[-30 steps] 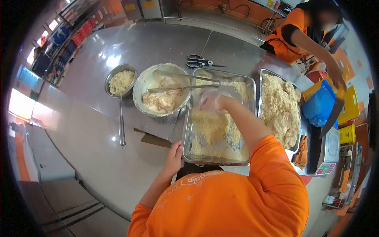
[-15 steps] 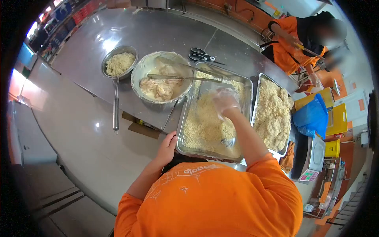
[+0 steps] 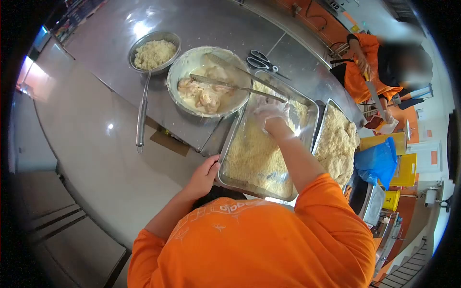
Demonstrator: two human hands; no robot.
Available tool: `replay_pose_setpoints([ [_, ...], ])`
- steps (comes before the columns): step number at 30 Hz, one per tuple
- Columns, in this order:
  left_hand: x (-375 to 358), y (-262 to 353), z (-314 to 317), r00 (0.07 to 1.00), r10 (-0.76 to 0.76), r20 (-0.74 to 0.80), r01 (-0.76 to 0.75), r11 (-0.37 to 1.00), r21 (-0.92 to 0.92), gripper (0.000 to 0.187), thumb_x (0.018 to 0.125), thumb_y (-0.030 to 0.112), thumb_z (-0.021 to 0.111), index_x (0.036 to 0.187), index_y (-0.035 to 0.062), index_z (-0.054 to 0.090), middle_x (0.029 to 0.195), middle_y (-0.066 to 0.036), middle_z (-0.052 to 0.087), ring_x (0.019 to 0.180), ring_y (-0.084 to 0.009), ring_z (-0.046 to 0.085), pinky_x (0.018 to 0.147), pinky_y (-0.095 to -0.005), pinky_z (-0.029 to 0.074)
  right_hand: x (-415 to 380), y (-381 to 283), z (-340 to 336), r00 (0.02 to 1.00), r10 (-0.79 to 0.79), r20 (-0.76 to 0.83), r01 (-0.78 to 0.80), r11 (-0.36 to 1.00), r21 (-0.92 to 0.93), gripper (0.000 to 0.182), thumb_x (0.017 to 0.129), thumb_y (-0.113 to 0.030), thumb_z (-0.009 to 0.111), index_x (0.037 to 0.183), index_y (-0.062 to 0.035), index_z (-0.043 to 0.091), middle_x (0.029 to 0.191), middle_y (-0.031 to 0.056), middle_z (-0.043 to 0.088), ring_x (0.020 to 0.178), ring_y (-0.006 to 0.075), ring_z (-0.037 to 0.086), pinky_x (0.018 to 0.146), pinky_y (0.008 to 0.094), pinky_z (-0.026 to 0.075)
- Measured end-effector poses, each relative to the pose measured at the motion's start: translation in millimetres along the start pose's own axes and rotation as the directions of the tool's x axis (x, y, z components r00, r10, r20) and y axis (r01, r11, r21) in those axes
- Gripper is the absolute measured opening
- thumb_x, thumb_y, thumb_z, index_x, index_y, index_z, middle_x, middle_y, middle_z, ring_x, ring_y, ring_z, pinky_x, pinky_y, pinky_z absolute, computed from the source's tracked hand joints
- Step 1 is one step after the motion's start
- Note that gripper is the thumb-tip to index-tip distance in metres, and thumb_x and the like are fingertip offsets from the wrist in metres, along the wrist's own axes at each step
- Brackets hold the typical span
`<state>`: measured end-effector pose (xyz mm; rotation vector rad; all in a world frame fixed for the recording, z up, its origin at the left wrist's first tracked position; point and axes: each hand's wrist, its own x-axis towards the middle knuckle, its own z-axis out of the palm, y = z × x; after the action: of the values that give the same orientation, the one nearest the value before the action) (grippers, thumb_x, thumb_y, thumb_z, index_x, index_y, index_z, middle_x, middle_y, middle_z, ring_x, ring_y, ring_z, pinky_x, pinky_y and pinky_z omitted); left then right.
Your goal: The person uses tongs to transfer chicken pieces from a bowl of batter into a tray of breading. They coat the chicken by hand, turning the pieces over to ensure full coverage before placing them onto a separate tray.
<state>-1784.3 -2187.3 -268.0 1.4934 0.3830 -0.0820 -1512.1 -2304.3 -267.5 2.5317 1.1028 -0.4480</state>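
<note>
A steel tray [image 3: 254, 191] of pale yellow crumbs [image 3: 257, 156] lies in front of me. My left hand [image 3: 204, 177] is closed on its near left corner. My right hand [image 3: 272, 115], in a clear plastic glove, is down at the crumbs toward the tray's far side. Its fingers are blurred and partly hidden. Beside it, metal tongs [image 3: 244, 88] stretch from the tray's far end into a batter-smeared bowl [image 3: 191, 113]. Pale pieces like raw chicken [image 3: 208, 100] sit in the white batter there.
A long-handled strainer [image 3: 142, 108] of crumbs stands left of the bowl. Black-handled scissors [image 3: 261, 62] lie beyond the tray. Right of it is a second tray of heaped crumbs [image 3: 336, 144], near a blue bag [image 3: 377, 162]. Across the table, another person [image 3: 367, 72] holds a long knife [image 3: 376, 98].
The view has shifted. My right hand has moved toward the tray's far left and is lower at the crumbs. My left hand stays on the tray's corner. The other person's knife has swung downward.
</note>
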Motion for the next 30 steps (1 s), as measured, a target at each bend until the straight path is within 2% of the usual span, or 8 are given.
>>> replay_pose_setpoints([
  [5,5.9,-15.2,1.4,0.999,0.031,-0.039,-0.03,0.999,0.021,0.029,0.09,0.017,0.038,0.113,-0.0001,0.044,0.104,-0.01,0.052,0.097,-0.0167,0.047,0.086,-0.0275,0.035,-20.2,-14.6,-1.3,0.904,-0.081,-0.42,-0.033,0.966,-0.256,0.036,0.084,-0.025,0.03,0.112,-0.0179,0.052,0.117,0.0092,0.05,0.108,0.0277,0.047,0.09,0.034,0.039],
  [8,-0.3,-4.9,4.2,0.999,0.017,-0.03,-0.016,1.0,0.026,0.028,0.09,0.016,0.037,0.112,0.0004,0.044,0.102,-0.01,0.053,0.095,-0.0164,0.048,0.084,-0.0277,0.036,-5.3,-6.8,-15.3,0.975,0.097,0.202,-0.106,0.994,0.037,0.04,0.085,-0.031,0.028,0.12,-0.0194,0.044,0.129,0.0111,0.037,0.122,0.032,0.03,0.099,0.0446,0.027],
  [12,4.1,-4.1,1.3,0.997,0.051,-0.051,-0.046,0.994,0.098,0.028,0.089,0.018,0.038,0.11,0.001,0.044,0.098,-0.013,0.054,0.093,-0.02,0.05,0.082,-0.0297,0.038,-48.3,-17.1,-56.7,0.934,0.309,0.179,-0.333,0.935,0.123,0.049,0.085,-0.04,0.028,0.131,-0.0232,0.027,0.136,0.0093,0.027,0.129,0.0265,0.015,0.099,0.0559,0.011],
  [16,9.6,-12.4,0.9,0.995,0.102,-0.024,-0.097,0.985,0.141,0.026,0.089,0.018,0.039,0.109,0.0013,0.044,0.095,-0.014,0.054,0.09,-0.0211,0.052,0.08,-0.0303,0.039,-61.0,-37.9,-13.8,0.899,0.414,-0.144,-0.391,0.906,0.164,0.053,0.088,-0.04,0.015,0.135,-0.0171,0.01,0.141,0.0053,0.012,0.13,0.0259,0.004,0.101,0.0534,-0.001],
  [19,6.7,-6.3,1.4,0.997,0.072,-0.027,-0.069,0.991,0.117,0.025,0.089,0.017,0.039,0.108,0.0011,0.044,0.093,-0.014,0.054,0.088,-0.0211,0.052,0.079,-0.0299,0.039,-60.6,-23.7,-2.7,0.919,0.352,-0.18,-0.329,0.933,0.146,0.056,0.087,-0.042,0.016,0.136,-0.0161,0.006,0.141,0.0074,0.008,0.13,0.0258,0.005,0.102,0.0502,0.001],
  [24,10.6,-14.8,1.2,0.989,0.137,-0.058,-0.126,0.978,0.167,0.026,0.089,0.018,0.039,0.108,0.0013,0.043,0.093,-0.014,0.054,0.087,-0.0218,0.053,0.078,-0.0304,0.04,-72.2,-33.7,-28.3,0.967,0.209,-0.145,-0.195,0.975,0.107,0.054,0.086,-0.037,0.018,0.135,-0.0141,0.011,0.141,0.009,0.006,0.129,0.0289,0.007,0.103,0.0493,0.006],
  [27,9.4,-20.9,5.0,0.985,0.167,-0.053,-0.153,0.968,0.199,0.026,0.089,0.019,0.039,0.109,0.0016,0.043,0.096,-0.015,0.054,0.089,-0.0246,0.053,0.078,-0.0315,0.04,-78.7,-25.9,-68.7,0.956,0.043,0.291,-0.039,0.999,-0.018,0.054,0.086,-0.036,0.021,0.135,-0.0138,0.014,0.14,0.01,0.01,0.129,0.0297,0.009,0.103,0.0493,0.007],
  [30,5.4,-5.5,0.3,0.989,0.143,-0.05,-0.123,0.953,0.277,0.026,0.089,0.019,0.039,0.109,0.0021,0.043,0.098,-0.016,0.054,0.091,-0.0273,0.053,0.078,-0.0326,0.04,-31.2,20.6,13.7,0.995,0.057,-0.088,-0.012,0.894,0.448,0.054,0.087,-0.038,0.019,0.134,-0.0131,0.017,0.14,0.01,0.012,0.129,0.0301,0.011,0.102,0.0508,0.008],
])
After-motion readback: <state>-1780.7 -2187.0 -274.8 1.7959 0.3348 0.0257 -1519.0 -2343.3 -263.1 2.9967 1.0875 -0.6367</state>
